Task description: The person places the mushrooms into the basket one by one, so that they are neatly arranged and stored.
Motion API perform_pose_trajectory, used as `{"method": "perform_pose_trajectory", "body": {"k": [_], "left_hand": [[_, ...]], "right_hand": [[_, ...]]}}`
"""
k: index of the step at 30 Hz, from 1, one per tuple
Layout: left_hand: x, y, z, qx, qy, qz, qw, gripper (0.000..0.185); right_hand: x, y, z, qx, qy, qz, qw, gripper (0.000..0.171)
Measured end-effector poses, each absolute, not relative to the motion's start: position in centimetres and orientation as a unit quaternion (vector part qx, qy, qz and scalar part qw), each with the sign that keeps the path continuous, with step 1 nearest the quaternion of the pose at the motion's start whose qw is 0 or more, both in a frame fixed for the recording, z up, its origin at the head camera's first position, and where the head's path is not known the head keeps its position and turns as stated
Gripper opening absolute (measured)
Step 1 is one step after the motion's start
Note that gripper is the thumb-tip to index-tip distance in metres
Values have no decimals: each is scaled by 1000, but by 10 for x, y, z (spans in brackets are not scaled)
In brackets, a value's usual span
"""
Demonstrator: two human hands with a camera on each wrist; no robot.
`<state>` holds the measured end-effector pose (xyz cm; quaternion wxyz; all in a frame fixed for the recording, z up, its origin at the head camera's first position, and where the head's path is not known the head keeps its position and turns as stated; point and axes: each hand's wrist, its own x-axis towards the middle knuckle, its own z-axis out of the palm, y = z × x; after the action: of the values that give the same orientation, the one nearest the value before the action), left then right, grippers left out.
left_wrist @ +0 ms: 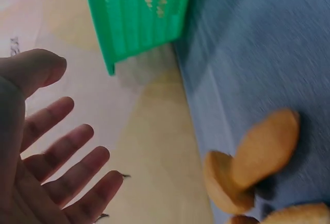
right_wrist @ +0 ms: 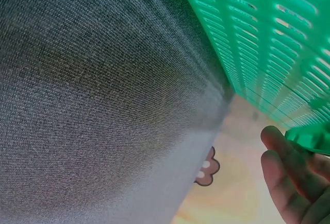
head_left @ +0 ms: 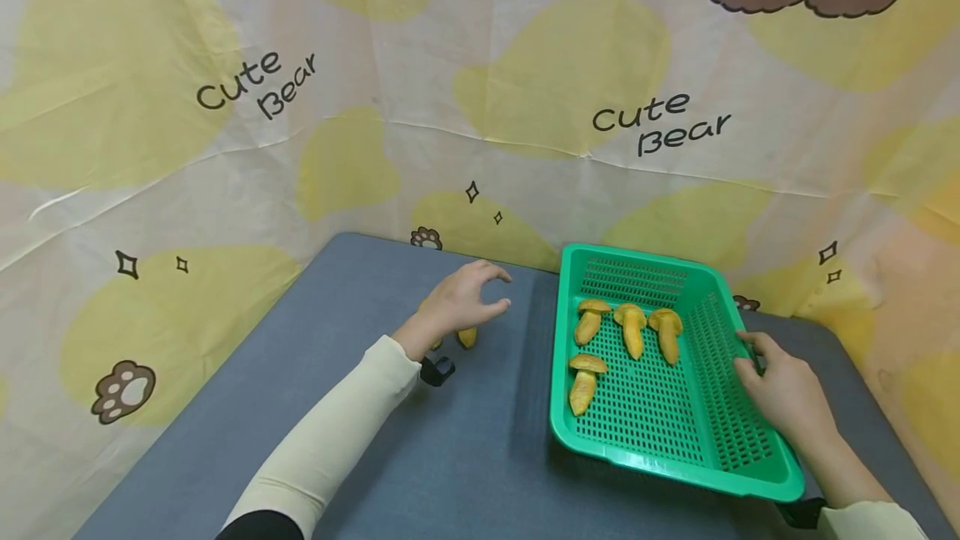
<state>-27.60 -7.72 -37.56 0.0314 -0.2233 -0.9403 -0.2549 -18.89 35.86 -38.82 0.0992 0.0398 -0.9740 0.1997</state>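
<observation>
A green perforated basket (head_left: pixel 678 473) stands on the right of the grey table and holds several yellow toy mushrooms (head_left: pixel 632 328). My right hand (head_left: pixel 747 355) pinches the basket's right rim, thumb inside and fingers over the edge. In the right wrist view, the fingers (right_wrist: pixel 286 175) sit under the green rim (right_wrist: pixel 309 136). My left hand (head_left: pixel 501 290) hovers open above more mushrooms (head_left: pixel 467 337) lying on the table left of the basket. They are partly hidden by the hand. The left wrist view shows the spread left hand (left_wrist: pixel 62 87) apart from those mushrooms (left_wrist: pixel 260 159).
The grey table (head_left: pixel 450 440) is walled at the back and both sides by a cream and yellow "Cute Bear" cloth (head_left: pixel 525 107). The basket corner (left_wrist: pixel 136 23) stands close to the back cloth. Bare tabletop lies in front of my left hand.
</observation>
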Motion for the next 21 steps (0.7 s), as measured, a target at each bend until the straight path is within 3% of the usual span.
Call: {"method": "perform_pose_trajectory", "body": {"k": [21], "left_hand": [[-300, -102, -406, -176, -962, -202, -59, 41]], "right_hand": [[-189, 359, -389, 40, -974, 200, 101, 46]]}}
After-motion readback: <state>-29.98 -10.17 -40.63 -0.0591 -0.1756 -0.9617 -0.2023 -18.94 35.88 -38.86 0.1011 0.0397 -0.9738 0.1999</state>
